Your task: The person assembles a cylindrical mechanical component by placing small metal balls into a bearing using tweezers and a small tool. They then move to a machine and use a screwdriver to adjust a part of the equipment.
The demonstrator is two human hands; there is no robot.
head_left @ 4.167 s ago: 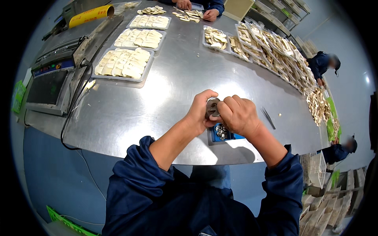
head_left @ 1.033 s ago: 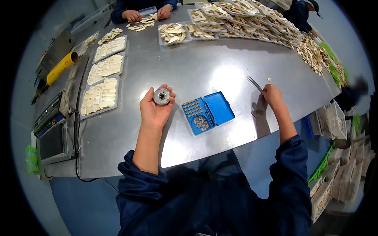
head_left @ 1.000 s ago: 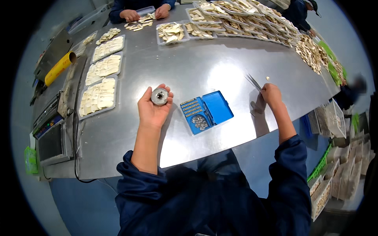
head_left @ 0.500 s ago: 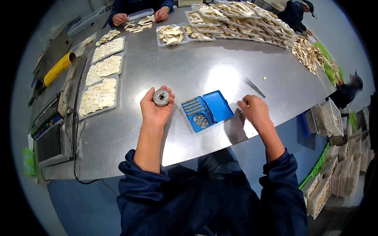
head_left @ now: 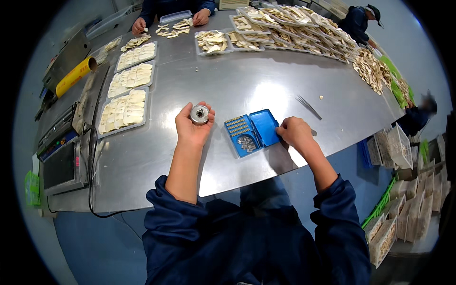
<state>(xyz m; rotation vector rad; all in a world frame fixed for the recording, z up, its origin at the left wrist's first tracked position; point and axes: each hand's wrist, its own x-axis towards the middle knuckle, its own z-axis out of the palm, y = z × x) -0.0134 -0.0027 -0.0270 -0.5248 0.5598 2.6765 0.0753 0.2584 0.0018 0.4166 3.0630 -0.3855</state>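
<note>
A round grey metal wheel [head_left: 199,114] with a hole in its middle lies in my left hand [head_left: 192,129], fingers curled around it, palm up over the table. To the right of it, a small blue plastic case [head_left: 266,127] rests on the metal table with its lid swung back. Rows of small brass-coloured pieces [head_left: 237,126] fill one part of the case, and loose grey metal pieces [head_left: 246,143] lie in a rounded compartment. My right hand [head_left: 297,133] has its fingers pinched at the lid's right edge. Metal tweezers [head_left: 308,107] lie beyond that hand.
Trays of pale slices [head_left: 124,110] line the left, beside a scale [head_left: 61,164] with a black cable. Stacked trays [head_left: 285,28] and a loose heap of slices [head_left: 370,69] stand far right. Across the table a person's hands [head_left: 201,17] handle slices. Crates [head_left: 384,237] stand lower right.
My right hand has moved left and slightly down, from beside the case to its lid's edge. My left hand still holds the metal wheel. The whole view has shifted slightly.
</note>
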